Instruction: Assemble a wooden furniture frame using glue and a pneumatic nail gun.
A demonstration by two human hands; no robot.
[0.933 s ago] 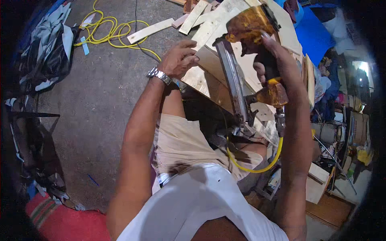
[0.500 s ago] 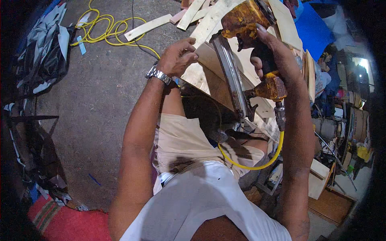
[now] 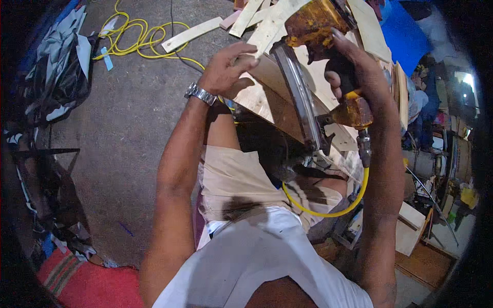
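Nearest, a thin yellow rubber air hose [image 3: 328, 216] loops over the lap up to a scuffed amber-and-black pneumatic nail gun [image 3: 316, 25] with a long silver magazine; the right hand [image 3: 367, 74] has its grip clenched round the handle, holding it over the wood on the right. To its left, the left hand [image 3: 226, 69] has its grip loosely parted, apparently empty, close by an angled brown-and-pale wooden panel piece [image 3: 285, 110]; contact is unclear. Work seems partway: panels meet at an angle, but any fastening is untellable. Farther off, a loose pale plank [image 3: 192, 35] lies apart, seemingly unused.
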